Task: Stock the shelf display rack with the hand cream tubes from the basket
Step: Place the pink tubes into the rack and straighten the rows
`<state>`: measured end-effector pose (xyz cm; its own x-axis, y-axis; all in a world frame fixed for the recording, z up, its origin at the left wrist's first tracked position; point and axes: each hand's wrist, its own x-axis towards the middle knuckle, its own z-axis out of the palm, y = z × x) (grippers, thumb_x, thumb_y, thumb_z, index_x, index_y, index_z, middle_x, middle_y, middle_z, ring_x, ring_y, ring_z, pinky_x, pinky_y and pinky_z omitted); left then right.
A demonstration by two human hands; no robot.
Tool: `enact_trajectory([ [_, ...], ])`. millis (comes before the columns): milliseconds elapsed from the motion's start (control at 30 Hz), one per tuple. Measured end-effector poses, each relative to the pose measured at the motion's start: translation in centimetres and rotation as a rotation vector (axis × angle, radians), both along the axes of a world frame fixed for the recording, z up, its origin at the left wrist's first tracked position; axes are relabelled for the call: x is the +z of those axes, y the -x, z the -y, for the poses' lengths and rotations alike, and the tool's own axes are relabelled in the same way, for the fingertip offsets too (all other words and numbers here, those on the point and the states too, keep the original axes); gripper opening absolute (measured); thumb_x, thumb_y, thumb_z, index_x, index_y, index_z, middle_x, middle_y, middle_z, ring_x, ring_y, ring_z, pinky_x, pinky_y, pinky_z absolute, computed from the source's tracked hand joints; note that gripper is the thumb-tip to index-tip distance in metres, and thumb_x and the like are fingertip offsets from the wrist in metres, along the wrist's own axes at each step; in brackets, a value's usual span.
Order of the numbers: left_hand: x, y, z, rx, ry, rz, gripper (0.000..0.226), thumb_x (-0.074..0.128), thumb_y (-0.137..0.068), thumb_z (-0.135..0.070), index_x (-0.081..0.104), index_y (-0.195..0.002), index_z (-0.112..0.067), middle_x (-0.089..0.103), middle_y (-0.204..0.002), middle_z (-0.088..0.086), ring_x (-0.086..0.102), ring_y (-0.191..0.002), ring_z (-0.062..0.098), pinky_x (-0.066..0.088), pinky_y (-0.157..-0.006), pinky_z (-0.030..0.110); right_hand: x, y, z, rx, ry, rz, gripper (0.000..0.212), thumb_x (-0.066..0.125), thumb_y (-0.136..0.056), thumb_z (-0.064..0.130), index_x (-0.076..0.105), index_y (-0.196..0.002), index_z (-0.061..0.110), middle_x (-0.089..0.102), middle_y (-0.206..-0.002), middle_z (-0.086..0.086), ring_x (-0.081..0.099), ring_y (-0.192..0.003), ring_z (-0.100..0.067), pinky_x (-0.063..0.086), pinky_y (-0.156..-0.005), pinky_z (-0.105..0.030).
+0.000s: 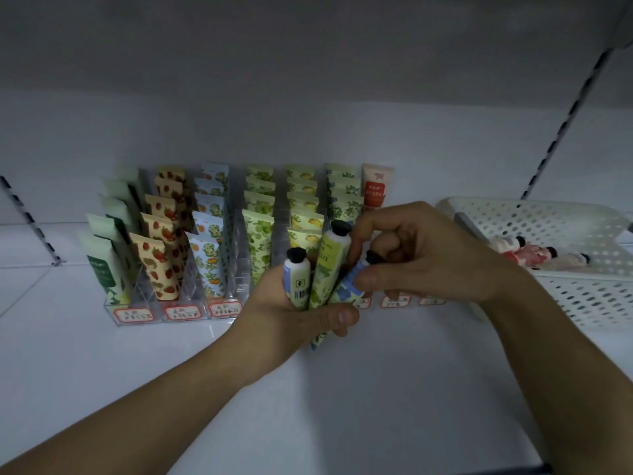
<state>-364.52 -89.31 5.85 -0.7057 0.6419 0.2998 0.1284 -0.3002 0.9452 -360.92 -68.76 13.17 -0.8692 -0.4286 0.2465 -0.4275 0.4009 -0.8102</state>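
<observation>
Left hand (291, 313) grips three tubes (330, 265); right hand (421, 255) pinches one.

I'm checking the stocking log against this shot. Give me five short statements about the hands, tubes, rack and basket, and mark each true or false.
1. The left hand holds three tubes with black caps pointing up. True.
2. The basket sits left of the display rack. False: it sits to the rack's right.
3. The right hand pinches the blue-flowered tube. True.
4. The basket holds no tubes. False: a few tubes lie in it.
5. The strawberry-print tubes stand in the rack's rightmost lane. False: they stand in the second lane from the left.
</observation>
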Motion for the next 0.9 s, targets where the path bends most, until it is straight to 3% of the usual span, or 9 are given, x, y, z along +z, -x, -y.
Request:
enact_trajectory([
  [67,0.2,-0.1,-0.1,0.008,-0.028,0.024,0.023,0.08,-0.076,-0.016,0.079,-0.096,-0.029,0.075,-0.085,0.0,0.068,-0.065,0.015,0.055,-0.057,0.029,-0.5,0.3,0.1,-0.042,-0.004,-0.015,0.013,0.075,-0.084,0.021,0.069,-0.09,0.011,0.057,-0.053,-0.015,0.048,-0.042,-0.014,0.04,-0.044,-0.024],
  [133,0.4,-0.2,0.0,0.016,-0.043,0.051,0.013,0.08,-0.081,-0.031,0.078,-0.093,-0.026,0.074,-0.081,0.006,0.067,-0.058,0.02,0.053,-0.052,0.031,-0.7,0.7,-0.4,-0.102,0.043,-0.022,0.008,0.07,-0.091,0.015,0.067,-0.091,0.008,0.059,-0.056,-0.017,0.054,-0.043,-0.02,0.043,-0.041,-0.028],
  [233,0.4,0.0,0.5,0.128,-0.008,0.079,0.025,0.084,-0.071,-0.039,0.075,-0.088,-0.023,0.07,-0.076,0.018,0.058,-0.049,0.028,0.046,-0.048,0.03,-0.6,1.1,-1.3,-0.174,0.137,-0.046,0.007,0.061,-0.093,0.012,0.063,-0.09,0.006,0.061,-0.058,-0.008,0.052,-0.042,-0.022,0.042,-0.04,-0.028],
  [367,1.4,-0.6,0.9,0.298,-0.012,-0.071,0.011,0.076,-0.073,-0.012,0.069,-0.082,-0.012,0.067,-0.065,0.001,0.059,-0.049,0.02,0.049,-0.042,0.026,-0.6,0.9,-1.6,-0.045,0.107,0.016,0.015,0.067,-0.092,0.01,0.053,-0.088,0.005,0.053,-0.067,-0.008,0.049,-0.051,-0.02,0.045,-0.048,-0.031],
  [500,2.1,-1.0,1.2,0.482,-0.029,-0.193,0.015,0.08,-0.08,-0.018,0.066,-0.082,-0.014,0.068,-0.068,-0.004,0.065,-0.06,0.01,0.056,-0.048,0.028,-0.8,0.9,-2.2,-0.016,-0.077,0.04,0.027,0.08,-0.084,0.021,0.054,-0.078,0.016,0.053,-0.07,0.0,0.05,-0.066,-0.014,0.043,-0.063,-0.031],
  [600,2.3,-0.8,1.7,0.523,-0.041,-0.318,0.019,0.067,-0.093,-0.028,0.064,-0.082,-0.013,0.063,-0.064,0.0,0.061,-0.056,0.012,0.054,-0.048,0.026,-1.0,1.1,-2.1,-0.074,-0.061,0.0,0.023,0.078,-0.084,0.025,0.066,-0.103,0.022,0.073,-0.097,-0.002,0.067,-0.088,-0.024,0.05,-0.074,-0.045],
  [667,2.3,-0.3,2.3,0.512,-0.035,-0.426,0.024,0.064,-0.093,-0.031,0.063,-0.082,-0.009,0.058,-0.059,0.002,0.055,-0.049,0.008,0.046,-0.045,0.02,-0.8,1.2,-2.0,-0.126,0.039,-0.053,0.033,0.069,-0.087,0.015,0.065,-0.119,0.023,0.073,-0.11,0.004,0.069,-0.103,-0.015,0.054,-0.083,-0.033],
  [767,2.5,0.3,3.1,0.403,-0.014,-0.465,0.044,0.063,-0.091,-0.041,0.06,-0.089,0.003,0.055,-0.055,-0.008,0.049,-0.045,0.0,0.04,-0.045,0.013,-0.9,1.3,-1.8,-0.21,0.181,-0.094,0.028,0.059,-0.094,-0.004,0.062,-0.114,0.015,0.071,-0.093,0.014,0.066,-0.084,-0.003,0.05,-0.073,-0.018],
  [900,1.9,0.7,3.5,0.176,0.294,-0.501,0.034,0.057,-0.088,-0.039,0.053,-0.07,-0.011,0.046,-0.054,-0.005,0.039,-0.045,0.004,0.031,-0.046,0.016,-1.4,2.0,-1.1,-0.384,0.182,-0.136,0.007,0.058,-0.098,0.003,0.061,-0.095,-0.002,0.067,-0.083,-0.012,0.064,-0.063,-0.022,0.053,-0.061,-0.035],
])
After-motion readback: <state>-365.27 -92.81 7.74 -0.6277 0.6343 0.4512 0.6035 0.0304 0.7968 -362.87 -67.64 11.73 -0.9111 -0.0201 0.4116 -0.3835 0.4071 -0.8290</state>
